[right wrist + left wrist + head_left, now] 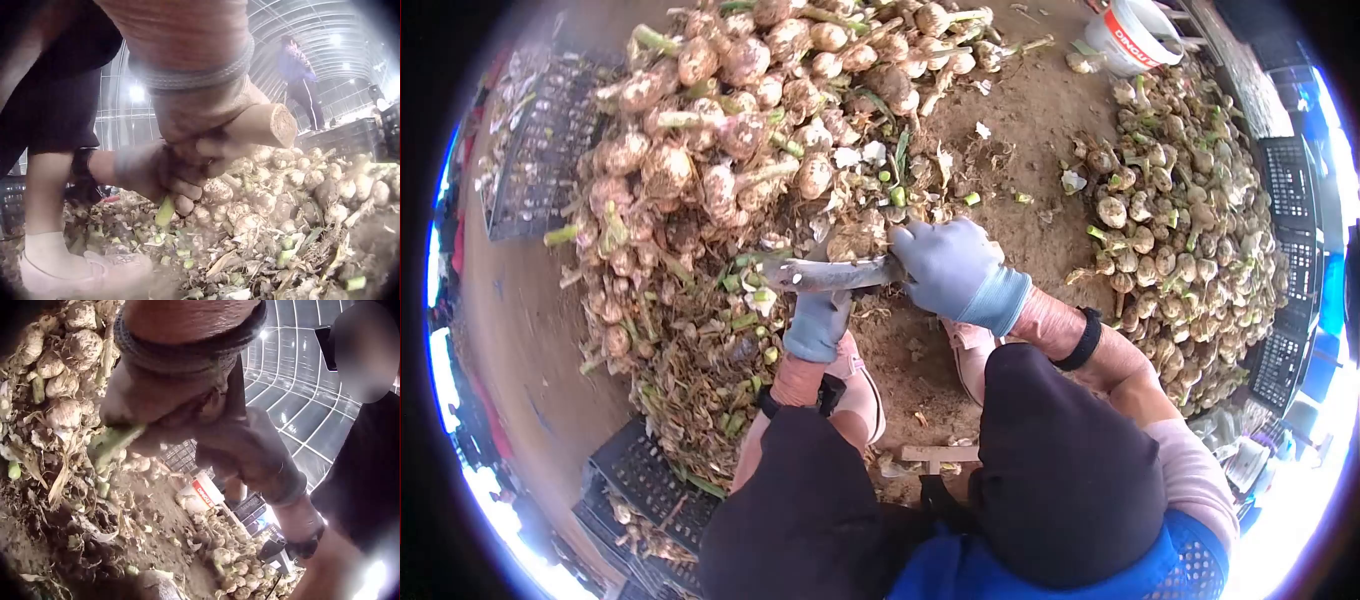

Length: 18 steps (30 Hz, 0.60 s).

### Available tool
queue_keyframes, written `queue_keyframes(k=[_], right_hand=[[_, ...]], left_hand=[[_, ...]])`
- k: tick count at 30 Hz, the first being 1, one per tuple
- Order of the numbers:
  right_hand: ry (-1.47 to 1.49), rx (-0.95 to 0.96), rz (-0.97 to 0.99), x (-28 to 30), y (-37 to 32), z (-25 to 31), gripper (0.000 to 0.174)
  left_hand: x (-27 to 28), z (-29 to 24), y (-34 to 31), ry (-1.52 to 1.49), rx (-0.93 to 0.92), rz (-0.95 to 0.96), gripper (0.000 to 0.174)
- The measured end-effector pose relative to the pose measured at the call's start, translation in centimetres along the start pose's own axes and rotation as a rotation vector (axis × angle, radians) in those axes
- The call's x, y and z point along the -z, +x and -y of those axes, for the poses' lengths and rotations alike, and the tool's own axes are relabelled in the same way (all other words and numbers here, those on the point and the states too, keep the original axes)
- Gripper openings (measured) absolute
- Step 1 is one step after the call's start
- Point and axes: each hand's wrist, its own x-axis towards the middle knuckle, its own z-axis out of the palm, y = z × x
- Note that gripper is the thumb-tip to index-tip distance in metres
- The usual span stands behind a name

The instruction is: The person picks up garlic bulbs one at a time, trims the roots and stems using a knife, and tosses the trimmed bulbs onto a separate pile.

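Note:
My gloved right hand (950,265) grips a knife by its round wooden handle (272,127). The curved metal blade (825,275) points left and passes over my gloved left hand (816,322), partly hiding it. My left hand holds a garlic by its stalk; the green stalk end (115,445) sticks out of the fist. Just beyond the blade a garlic bulb (855,238) shows between the hands. Both hands are close together in front of the knees.
A large heap of untrimmed garlic (720,130) lies ahead and left, with dry leaf scraps (690,350) below it. Trimmed bulbs (1170,240) are piled at right. A white bucket (1135,35) stands at the back right. Black crates (1285,310) line the right side.

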Motion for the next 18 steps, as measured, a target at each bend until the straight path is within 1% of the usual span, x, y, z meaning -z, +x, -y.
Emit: queue_keyframes(k=[1,2,3,6,7,9,10,12,13,15,16,17,18], right_hand=[[-0.009,0.026,-0.021,0.1,-0.1,-0.1,0.023],[-0.016,0.049,-0.043,0.1,-0.3,-0.2,0.02],[-0.018,0.055,-0.033,0.0,-0.3,-0.4,0.02],[-0.047,0.117,-0.079,-0.7,-0.2,-1.1,0.021],[-0.046,0.121,-0.074,-1.1,-0.1,-1.4,0.021],[-0.006,0.176,-0.101,-1.6,-0.1,-2.2,0.031],[-0.007,0.177,-0.095,-1.8,0.0,-2.4,0.031],[0.023,0.202,-0.122,-2.4,0.0,-2.9,0.017],[0.026,0.197,-0.12,-2.8,0.0,-3.2,0.017],[0.108,0.103,-0.134,-3.6,0.0,-4.7,0.013],[0.051,-0.147,0.004,-3.6,0.4,-7.4,0.011],[-0.023,-0.357,0.127,-4.2,1.1,-10.9,0.012],[0.034,-0.431,-0.026,-3.7,-0.6,-12.4,0.011]], left_hand=[[-0.2,-1.0,0.3,0.026,-0.029,-0.001,0.057],[0.2,0.7,0.0,-0.05,0.059,0.117,0.066],[0.1,0.3,0.2,-0.056,0.066,0.108,0.066],[0.0,-2.5,1.1,-0.092,-0.052,0.057,0.074],[0.0,-2.7,1.1,-0.094,-0.047,0.053,0.074],[-0.3,-2.9,1.2,-0.175,-0.09,0.045,0.068],[-0.1,-2.4,1.0,-0.18,-0.087,0.043,0.068],[0.6,-1.4,0.2,0.142,0.034,0.091,0.061],[0.5,-1.3,0.0,0.14,0.037,0.096,0.061],[0.0,-4.1,0.9,-0.607,0.323,0.1,0.055],[0.1,-5.7,1.2,-0.375,-0.041,0.078,0.039],[-0.3,-6.6,0.8,-0.542,-0.082,0.05,0.026],[-0.1,-6.7,1.1,-0.581,0.054,-0.046,0.023]])
